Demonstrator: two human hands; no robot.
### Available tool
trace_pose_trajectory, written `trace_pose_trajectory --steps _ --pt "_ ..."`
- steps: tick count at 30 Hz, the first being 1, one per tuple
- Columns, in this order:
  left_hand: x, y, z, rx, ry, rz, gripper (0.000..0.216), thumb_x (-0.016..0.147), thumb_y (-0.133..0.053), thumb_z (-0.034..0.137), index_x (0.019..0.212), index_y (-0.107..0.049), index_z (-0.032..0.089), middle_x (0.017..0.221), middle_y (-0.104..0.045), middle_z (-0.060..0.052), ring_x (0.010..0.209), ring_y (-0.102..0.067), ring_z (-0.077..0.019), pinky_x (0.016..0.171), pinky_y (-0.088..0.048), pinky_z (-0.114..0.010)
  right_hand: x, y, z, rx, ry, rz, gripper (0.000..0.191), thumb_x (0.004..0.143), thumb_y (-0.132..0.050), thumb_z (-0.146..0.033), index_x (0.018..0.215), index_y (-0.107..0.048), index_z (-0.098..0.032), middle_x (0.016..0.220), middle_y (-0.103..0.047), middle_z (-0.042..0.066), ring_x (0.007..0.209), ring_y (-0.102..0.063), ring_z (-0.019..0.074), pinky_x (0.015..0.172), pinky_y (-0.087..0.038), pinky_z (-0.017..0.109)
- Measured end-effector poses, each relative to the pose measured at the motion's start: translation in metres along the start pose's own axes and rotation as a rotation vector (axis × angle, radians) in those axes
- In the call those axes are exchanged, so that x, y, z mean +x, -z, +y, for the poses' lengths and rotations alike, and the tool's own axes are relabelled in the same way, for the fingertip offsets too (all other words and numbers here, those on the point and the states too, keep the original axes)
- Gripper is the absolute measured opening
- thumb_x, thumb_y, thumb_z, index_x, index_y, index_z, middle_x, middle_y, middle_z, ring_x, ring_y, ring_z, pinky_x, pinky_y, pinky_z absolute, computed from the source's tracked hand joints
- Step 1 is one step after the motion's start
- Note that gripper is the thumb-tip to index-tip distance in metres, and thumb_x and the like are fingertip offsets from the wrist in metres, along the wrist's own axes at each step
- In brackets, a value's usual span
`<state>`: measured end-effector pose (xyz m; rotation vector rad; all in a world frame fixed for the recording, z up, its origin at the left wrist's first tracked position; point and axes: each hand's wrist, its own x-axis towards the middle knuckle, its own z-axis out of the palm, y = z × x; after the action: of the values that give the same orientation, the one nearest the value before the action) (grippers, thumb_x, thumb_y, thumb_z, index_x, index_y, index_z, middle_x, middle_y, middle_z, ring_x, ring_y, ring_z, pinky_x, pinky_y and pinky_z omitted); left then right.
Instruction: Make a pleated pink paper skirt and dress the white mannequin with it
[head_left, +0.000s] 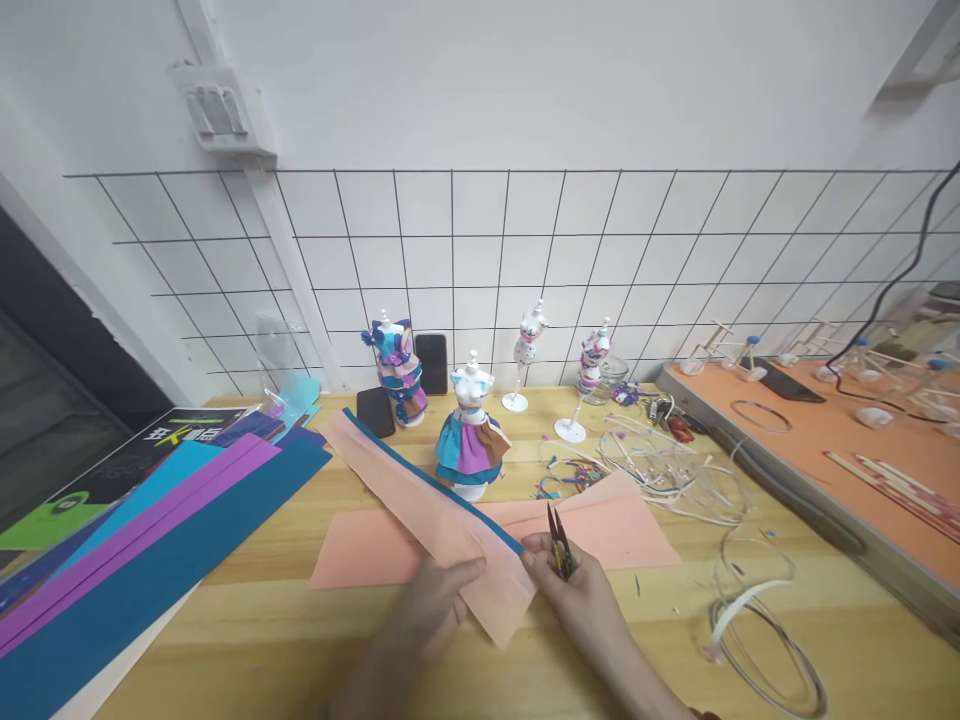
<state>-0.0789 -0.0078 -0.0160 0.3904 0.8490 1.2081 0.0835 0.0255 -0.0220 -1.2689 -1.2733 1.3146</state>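
A long peach crepe paper strip [409, 492] with a blue edge slants across the table in front of me. My left hand [439, 600] pinches its lower side, thumb on top. At the blue-edged near end, my right hand [566, 585] grips the paper between thumb and finger. Small dark scissors [558, 540] are also tucked in that hand, blades pointing up. Beneath the strip lies a flat peach paper sheet [367, 548]. Just beyond stands a mini dress form [472, 425] in a blue, purple and brown paper skirt.
Blue and purple paper sheets [172, 540] are stacked at left. A decorated dress form [397, 365], two phones and two white dress forms [529, 340] stand toward the wall. Tangled cord scraps [660, 465] and a loose coil [772, 650] lie right, beside an orange-topped surface [817, 430].
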Motion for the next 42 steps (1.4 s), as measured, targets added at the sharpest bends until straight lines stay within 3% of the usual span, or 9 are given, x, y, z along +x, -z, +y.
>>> trace_pose_trajectory --steps 2,5,9,14,18,22,27,34,42 --pt "-0.002 0.0 0.003 0.009 0.036 -0.029 0.028 0.069 -0.07 0.018 0.097 -0.066 0.013 0.099 -0.071 -0.013 0.097 -0.065 -0.0273 0.083 -0.051 -0.035 -0.001 0.0 -0.001 -0.001 0.013 0.008 0.049 0.059 -0.071 -0.057 0.078 -0.067 -0.013 0.066 -0.067 0.006 0.061 -0.061 0.0204 0.057 -0.048 0.029" --pt "-0.003 0.003 0.005 0.072 0.092 -0.048 0.025 0.074 -0.065 0.024 0.094 -0.065 0.009 0.083 -0.072 -0.013 0.071 -0.068 -0.0222 0.056 -0.052 -0.028 -0.002 0.001 -0.002 0.002 0.036 0.011 0.048 0.06 -0.071 -0.057 0.08 -0.067 -0.013 0.069 -0.068 0.007 0.064 -0.062 0.0219 0.059 -0.049 0.03" --pt "0.0 0.007 0.004 0.147 0.1 -0.023 0.024 0.073 -0.064 0.027 0.086 -0.063 0.006 0.062 -0.067 -0.007 0.045 -0.059 -0.0145 0.031 -0.037 -0.02 -0.002 0.001 0.003 -0.004 0.061 0.018 0.044 0.064 -0.07 -0.053 0.083 -0.066 -0.014 0.07 -0.068 0.007 0.065 -0.063 0.0216 0.06 -0.049 0.03" --pt "0.002 0.006 0.004 0.109 0.07 0.033 0.016 0.065 -0.067 0.013 0.08 -0.064 0.009 0.066 -0.068 -0.005 0.05 -0.06 -0.0124 0.035 -0.041 -0.017 0.0 0.002 0.011 -0.034 0.09 0.006 0.039 0.069 -0.069 -0.048 0.087 -0.066 -0.013 0.071 -0.069 0.007 0.067 -0.063 0.0217 0.063 -0.049 0.03" --pt "0.001 0.002 0.006 0.029 0.043 0.07 0.02 0.06 -0.064 -0.001 0.076 -0.065 0.011 0.072 -0.07 -0.004 0.069 -0.066 -0.014 0.068 -0.054 -0.025 -0.001 0.001 0.014 -0.043 0.107 -0.03 0.037 0.072 -0.066 -0.046 0.09 -0.066 -0.014 0.075 -0.069 0.008 0.07 -0.063 0.0225 0.064 -0.05 0.03" --pt "-0.001 -0.001 0.008 0.011 0.037 -0.079 0.032 0.065 -0.069 0.004 0.096 -0.067 0.009 0.099 -0.071 -0.013 0.094 -0.065 -0.0217 0.09 -0.046 -0.032 -0.004 -0.001 0.011 -0.051 0.115 -0.07 0.036 0.072 -0.066 -0.045 0.09 -0.065 -0.014 0.079 -0.07 0.01 0.074 -0.065 0.0238 0.069 -0.051 0.032" --pt "0.001 0.001 0.002 0.025 -0.042 -0.12 0.031 0.068 -0.075 0.017 0.097 -0.067 0.011 0.099 -0.07 -0.013 0.091 -0.064 -0.0235 0.082 -0.047 -0.033 -0.008 -0.005 0.009 -0.057 0.096 -0.148 0.033 0.075 -0.064 -0.044 0.09 -0.063 -0.014 0.086 -0.071 0.013 0.079 -0.066 0.0247 0.074 -0.051 0.034" --pt "0.003 0.0 -0.003 0.01 -0.107 0.045 0.027 0.064 -0.077 0.022 0.086 -0.063 0.013 0.077 -0.069 -0.006 0.074 -0.064 -0.0189 0.066 -0.047 -0.029 -0.01 -0.007 0.011 -0.078 0.108 -0.163 0.034 0.077 -0.062 -0.044 0.091 -0.062 -0.014 0.087 -0.071 0.013 0.08 -0.066 0.0246 0.074 -0.051 0.034" --pt "0.004 -0.004 -0.004 0.1 -0.152 0.05 0.03 0.06 -0.08 0.029 0.075 -0.059 0.013 0.061 -0.063 -0.001 0.054 -0.056 -0.0113 0.047 -0.036 -0.021 -0.011 -0.006 0.01 -0.076 0.098 -0.184 0.037 0.077 -0.061 -0.046 0.092 -0.062 -0.013 0.082 -0.071 0.012 0.078 -0.066 0.0247 0.074 -0.051 0.034"
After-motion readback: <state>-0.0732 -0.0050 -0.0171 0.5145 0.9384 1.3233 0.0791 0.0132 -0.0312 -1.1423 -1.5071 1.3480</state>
